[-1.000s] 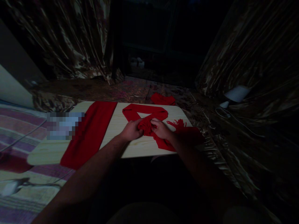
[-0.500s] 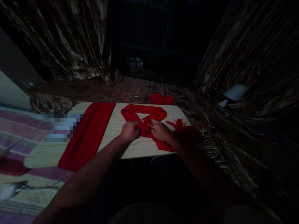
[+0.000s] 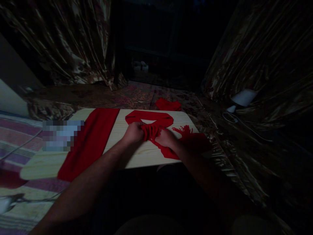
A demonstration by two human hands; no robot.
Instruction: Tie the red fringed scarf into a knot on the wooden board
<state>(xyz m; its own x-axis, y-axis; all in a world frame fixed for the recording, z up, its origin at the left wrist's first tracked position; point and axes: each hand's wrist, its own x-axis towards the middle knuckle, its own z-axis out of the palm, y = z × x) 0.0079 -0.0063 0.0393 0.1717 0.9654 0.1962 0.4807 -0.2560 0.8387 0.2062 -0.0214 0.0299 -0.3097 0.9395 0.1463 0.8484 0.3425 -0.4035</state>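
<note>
A red fringed scarf [image 3: 149, 115] lies in a loop on the pale wooden board [image 3: 122, 140], with its fringe bunched at the near side of the loop. My left hand [image 3: 134, 132] is closed on the left side of that bunched part. From the right, my right hand [image 3: 166, 137] grips the same fabric, its fingertips partly hidden by the fringe. The scarf's other fringed end [image 3: 184, 130] rests at the board's right edge, just beyond my right wrist. A wide red cloth strip [image 3: 94, 140] lies across the board to the left of my hands.
More red fabric [image 3: 168, 104] is heaped past the board's far edge. A small white lamp [image 3: 244, 97] with a cord stands at the right. Patterned curtains [image 3: 80, 42] hang behind, and a striped cover [image 3: 19, 137] spreads at the left. The room is dim.
My left hand has shifted slightly left and up, and my right hand slightly down. The bunched fabric between them is stretched wider, and the opening in the loop looks smaller.
</note>
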